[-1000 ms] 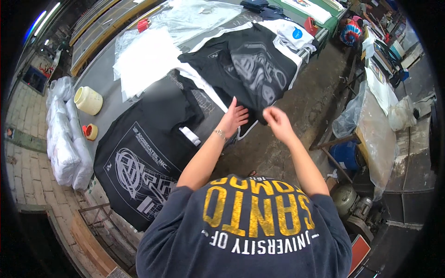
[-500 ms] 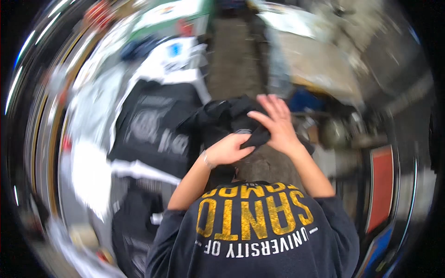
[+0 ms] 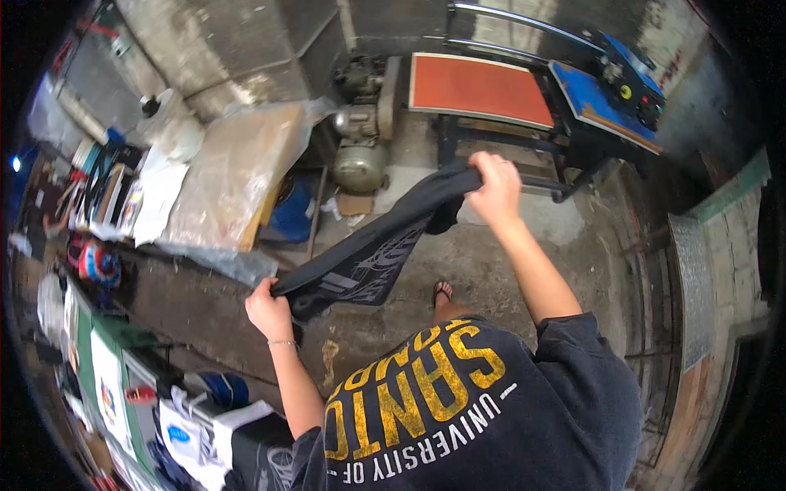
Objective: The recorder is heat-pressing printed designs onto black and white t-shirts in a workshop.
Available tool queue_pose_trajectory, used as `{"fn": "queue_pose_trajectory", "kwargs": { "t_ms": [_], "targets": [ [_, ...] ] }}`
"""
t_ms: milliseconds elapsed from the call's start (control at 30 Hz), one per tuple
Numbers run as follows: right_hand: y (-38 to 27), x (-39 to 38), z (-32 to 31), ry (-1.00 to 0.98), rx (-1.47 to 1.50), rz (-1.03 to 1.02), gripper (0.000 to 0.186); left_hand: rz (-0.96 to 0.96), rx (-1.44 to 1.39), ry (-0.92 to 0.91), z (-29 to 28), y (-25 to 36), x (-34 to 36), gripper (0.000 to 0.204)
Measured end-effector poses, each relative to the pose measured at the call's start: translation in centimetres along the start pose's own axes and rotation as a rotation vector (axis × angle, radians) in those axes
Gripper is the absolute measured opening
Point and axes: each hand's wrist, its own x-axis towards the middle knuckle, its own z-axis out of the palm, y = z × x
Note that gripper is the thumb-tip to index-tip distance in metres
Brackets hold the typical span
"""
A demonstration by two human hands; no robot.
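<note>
A black T-shirt (image 3: 368,260) with grey print hangs stretched between my two hands, slanting up from left to right. My left hand (image 3: 268,311) is closed on its lower left end, the fingers wrapped round the cloth. Further off and to the right, my right hand (image 3: 496,188) grips the other end, with the fabric bunched at the fingertips. The printed side sags below the taut upper edge, and its folds hide part of the print.
Ahead stands a press with a red-orange flat bed (image 3: 479,88) and a blue board (image 3: 602,102). An air compressor (image 3: 360,159) is left of it. A plastic-covered table (image 3: 233,151) stands at left, above a blue drum (image 3: 291,214). White printed cloth (image 3: 184,438) lies lower left.
My view has swung right, from the bench with laid-out shirts toward the press. My hands have moved apart, and my right hand, spread before, is now closed on the T-shirt, which is stretched out.
</note>
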Motion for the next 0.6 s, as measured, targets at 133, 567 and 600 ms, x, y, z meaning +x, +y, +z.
{"fn": "queue_pose_trajectory", "kwargs": {
  "t_ms": [133,567,600],
  "targets": [
    [9.9,2.0,-3.5,-0.005,-0.135,0.482,0.031,0.202,-0.126,0.117,6.5,6.5,8.3,0.021],
    [34.9,8.9,-6.6,0.394,1.062,0.955,0.028,0.291,-0.604,0.041,24.1,29.6,28.5,0.011],
    [35.5,9.3,-6.3,0.479,1.006,0.882,0.026,0.314,-0.732,0.088,24.7,31.0,29.7,0.010]
  ]
}}
